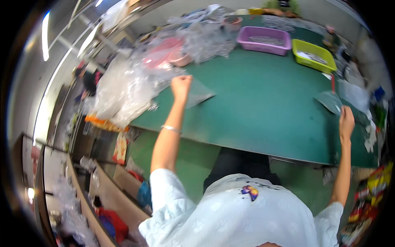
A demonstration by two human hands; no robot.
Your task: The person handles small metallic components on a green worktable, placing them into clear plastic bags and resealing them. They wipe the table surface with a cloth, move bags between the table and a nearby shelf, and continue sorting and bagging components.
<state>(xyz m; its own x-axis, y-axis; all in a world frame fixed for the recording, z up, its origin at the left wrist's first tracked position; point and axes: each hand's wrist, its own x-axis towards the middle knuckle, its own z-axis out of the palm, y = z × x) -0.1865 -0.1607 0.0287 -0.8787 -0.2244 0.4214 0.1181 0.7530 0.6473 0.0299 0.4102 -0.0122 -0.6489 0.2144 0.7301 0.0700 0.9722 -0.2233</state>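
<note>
My left hand (181,87) is closed on a clear plastic bag (199,94), which hangs over the left part of the green table (251,99). The bag's lower end looks darker, but I cannot make out what is in it. Far to the right, my right hand (347,122) is closed at the edge of another clear plastic bag (330,101). A thin red strip (333,83) stands just beyond that bag. Both arms are stretched out, well apart.
Clear plastic bags (123,86) lie heaped at the left, around a pink bowl (180,59). A purple basket (264,47) and a yellow-green basket (314,61) hold small greyish pieces at the far right. Another person (284,7) sits beyond the table. Boxes (119,185) stand at lower left.
</note>
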